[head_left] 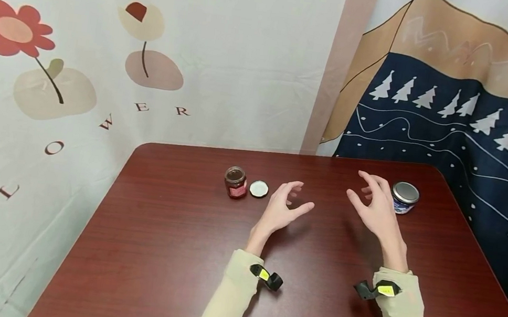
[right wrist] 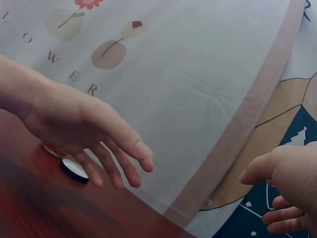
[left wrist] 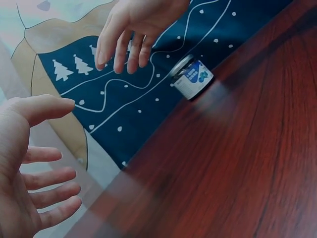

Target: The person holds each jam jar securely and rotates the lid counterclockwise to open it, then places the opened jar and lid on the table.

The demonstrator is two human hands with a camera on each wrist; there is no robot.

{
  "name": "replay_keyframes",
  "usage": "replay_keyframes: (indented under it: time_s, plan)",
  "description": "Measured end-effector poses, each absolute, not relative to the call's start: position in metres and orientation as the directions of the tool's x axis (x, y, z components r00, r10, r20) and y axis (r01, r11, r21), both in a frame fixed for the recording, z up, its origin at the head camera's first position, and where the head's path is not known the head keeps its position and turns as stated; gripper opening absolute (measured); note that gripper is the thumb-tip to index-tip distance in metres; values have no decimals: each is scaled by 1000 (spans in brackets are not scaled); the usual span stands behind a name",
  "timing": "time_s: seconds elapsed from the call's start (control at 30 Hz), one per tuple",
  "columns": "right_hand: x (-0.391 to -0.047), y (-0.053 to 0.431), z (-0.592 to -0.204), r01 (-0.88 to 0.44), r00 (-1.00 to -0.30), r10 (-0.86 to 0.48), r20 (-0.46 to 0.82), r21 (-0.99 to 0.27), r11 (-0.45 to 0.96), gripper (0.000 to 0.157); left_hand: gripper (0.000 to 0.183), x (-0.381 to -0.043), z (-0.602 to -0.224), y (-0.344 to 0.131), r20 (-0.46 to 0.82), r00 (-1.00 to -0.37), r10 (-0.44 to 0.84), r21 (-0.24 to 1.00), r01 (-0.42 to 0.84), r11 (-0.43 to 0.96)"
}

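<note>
My left hand point(head_left: 282, 209) hovers over the middle of the table, thumb spread from the loosely bent fingers, holding nothing. To its left lies a round lid point(head_left: 258, 188), pale side up with a dark rim, beside an uncapped glass jar point(head_left: 235, 181) of dark contents with a reddish label. My right hand point(head_left: 377, 208) is likewise raised with fingers apart and nothing in them. Just beyond it at the right stands a second jar point(head_left: 404, 197), its silver lid on; a blue and white label shows in the left wrist view.
The dark red wooden table point(head_left: 166, 253) has rounded far corners. Behind it hangs a white cloth point(head_left: 246, 62) printed with flowers and letters. A navy cloth point(head_left: 428, 132) with white trees borders the right side. Each sleeve carries a small black wrist camera point(head_left: 273, 281).
</note>
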State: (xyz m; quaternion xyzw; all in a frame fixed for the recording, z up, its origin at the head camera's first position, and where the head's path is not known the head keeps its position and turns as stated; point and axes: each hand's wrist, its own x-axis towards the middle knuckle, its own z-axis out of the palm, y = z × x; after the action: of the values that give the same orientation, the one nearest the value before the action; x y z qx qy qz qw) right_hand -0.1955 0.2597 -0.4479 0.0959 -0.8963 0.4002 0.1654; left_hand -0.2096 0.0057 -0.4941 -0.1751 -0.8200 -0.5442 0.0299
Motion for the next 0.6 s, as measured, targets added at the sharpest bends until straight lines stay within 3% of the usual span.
replay_keyframes:
  time_s: [0.6]
  plan:
    - [-193,288,-452,-241,-913,62,403,-657,714,52,64,-207,-500,29,211,-934,289,889,307,341]
